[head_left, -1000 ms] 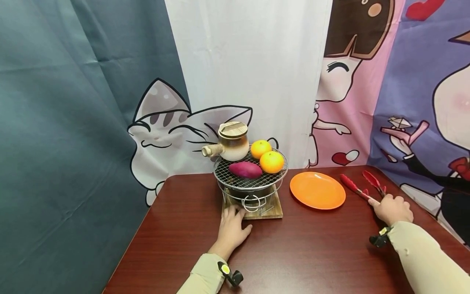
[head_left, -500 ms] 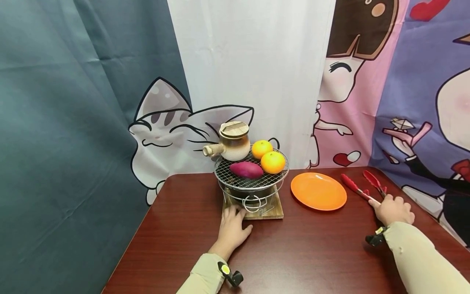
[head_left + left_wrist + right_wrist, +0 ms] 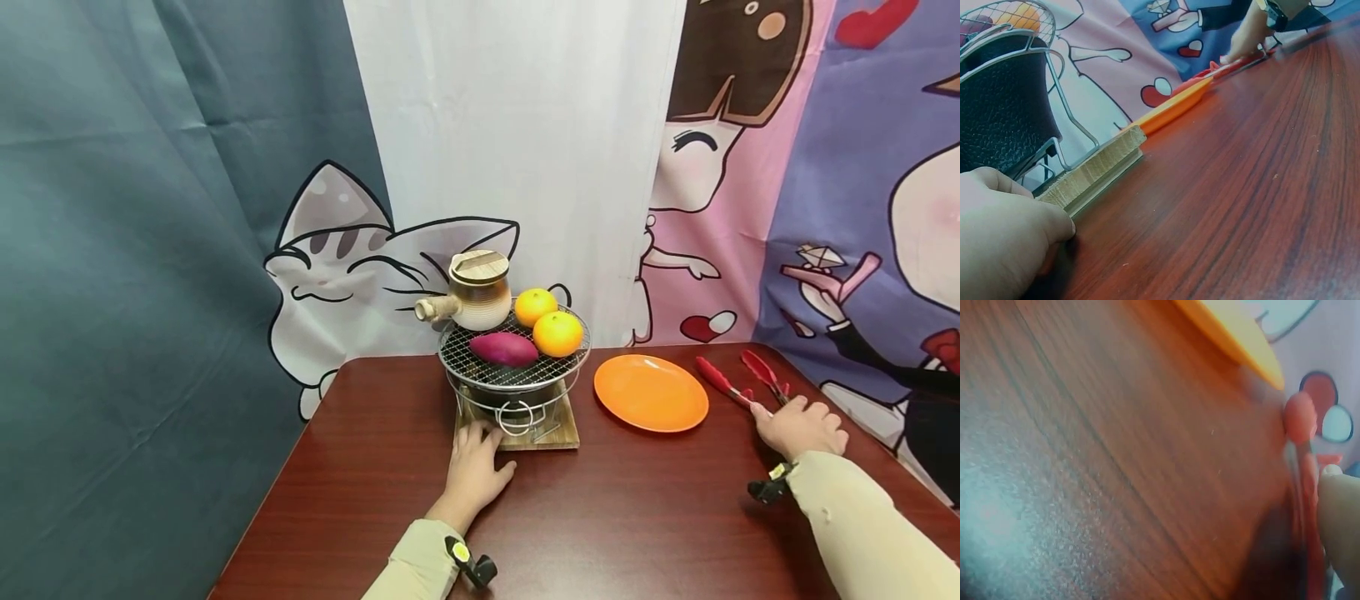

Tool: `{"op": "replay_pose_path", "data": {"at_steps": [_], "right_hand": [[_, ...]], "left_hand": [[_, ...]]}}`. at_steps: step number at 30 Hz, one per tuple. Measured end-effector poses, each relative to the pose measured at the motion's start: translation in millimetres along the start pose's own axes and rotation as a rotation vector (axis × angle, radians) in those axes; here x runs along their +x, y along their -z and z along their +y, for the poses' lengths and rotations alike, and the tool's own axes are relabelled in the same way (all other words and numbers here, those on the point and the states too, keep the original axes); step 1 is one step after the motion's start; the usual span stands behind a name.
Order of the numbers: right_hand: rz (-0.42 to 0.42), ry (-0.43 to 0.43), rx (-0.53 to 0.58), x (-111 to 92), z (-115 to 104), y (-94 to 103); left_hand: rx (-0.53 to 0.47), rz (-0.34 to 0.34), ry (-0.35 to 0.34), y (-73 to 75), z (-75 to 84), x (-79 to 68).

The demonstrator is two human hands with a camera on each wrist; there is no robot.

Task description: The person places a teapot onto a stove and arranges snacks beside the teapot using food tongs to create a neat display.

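Observation:
My left hand (image 3: pixel 474 468) rests at the front left corner of a square wooden board (image 3: pixel 557 432), fingertips touching it and thumb apart. On this board stands a small black stove (image 3: pixel 1007 106) in a wire frame, topped by a round wire grill (image 3: pixel 495 377). The grill bears a clay teapot (image 3: pixel 482 304) with a wooden lid, a purple sweet potato (image 3: pixel 504 349), and two oranges (image 3: pixel 557 334) (image 3: pixel 535 307). At the right, my right hand (image 3: pixel 802 429) grips the handle end of red-tipped tongs (image 3: pixel 723 379), which lie on the table with their arms spread.
An orange plate (image 3: pixel 651 393) lies between the grill and the tongs. The dark red wooden table (image 3: pixel 600 525) extends in front of both hands. A printed cloth backdrop (image 3: pixel 525 125) hangs close behind the table's far edge.
The right wrist has shifted slightly left, with the hand still at the tongs. My left hand and the things on the grill have not visibly moved.

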State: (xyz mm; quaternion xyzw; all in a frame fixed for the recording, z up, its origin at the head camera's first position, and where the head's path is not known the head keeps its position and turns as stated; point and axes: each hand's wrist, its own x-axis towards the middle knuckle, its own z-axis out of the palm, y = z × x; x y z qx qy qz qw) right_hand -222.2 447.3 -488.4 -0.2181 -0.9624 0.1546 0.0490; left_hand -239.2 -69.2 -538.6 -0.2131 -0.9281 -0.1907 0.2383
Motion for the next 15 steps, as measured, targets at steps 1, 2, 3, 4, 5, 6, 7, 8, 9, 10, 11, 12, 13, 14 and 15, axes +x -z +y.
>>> {"op": "replay_pose_path", "data": {"at_steps": [1, 2, 3, 4, 5, 6, 7, 8, 9, 10, 11, 12, 13, 14, 15], "right_hand": [[0.028, 0.018, -0.003, 3.7, -0.2, -1.0], [0.056, 0.041, -0.002, 6.6, -2.0, -0.6], [0.087, 0.068, 0.0, 8.8, -5.3, 0.6], [0.117, 0.1, 0.004, 10.1, -9.9, 2.4], [0.141, 0.134, 0.006, 9.9, -15.8, 4.5], [0.153, 0.162, 0.009, 9.4, -22.5, 7.4], [0.157, 0.188, 0.011, 8.4, -29.4, 10.3], [0.159, 0.212, 0.016, 6.9, -36.4, 13.1], [0.163, 0.237, 0.018, 5.1, -43.0, 15.6], [0.164, 0.262, 0.017, 2.9, -49.5, 18.1], [0.165, 0.286, 0.015, 0.0, -55.9, 20.4], [0.165, 0.311, 0.015, -3.2, -61.9, 22.6], [0.165, 0.34, 0.015, -6.6, -67.6, 24.6], [0.167, 0.371, 0.013, -10.1, -73.0, 26.5], [0.17, 0.399, 0.009, -13.7, -78.4, 28.2]], "left_hand": [[-0.014, 0.004, 0.007, 0.6, -0.6, 0.4], [-0.036, 0.012, 0.016, 1.4, -1.3, 0.8], [-0.057, 0.024, 0.022, 2.4, -2.1, 1.3], [-0.078, 0.037, 0.028, 3.5, -3.1, 2.0], [-0.101, 0.053, 0.034, 5.2, -4.3, 2.2], [-0.122, 0.068, 0.041, 7.1, -5.6, 2.6], [-0.137, 0.083, 0.043, 9.2, -7.2, 2.9], [-0.146, 0.093, 0.043, 11.6, -9.1, 3.2], [-0.146, 0.1, 0.043, 14.6, -11.0, 3.5], [-0.146, 0.1, 0.05, 18.1, -12.9, 3.3], [-0.141, 0.1, 0.056, 21.8, -15.2, 2.8], [-0.131, 0.096, 0.066, 25.6, -17.5, 2.2], [-0.117, 0.09, 0.078, 29.8, -19.9, 1.3], [-0.101, 0.079, 0.093, 34.6, -22.2, 0.4], [-0.09, 0.068, 0.112, 39.9, -24.1, -0.5]]}}
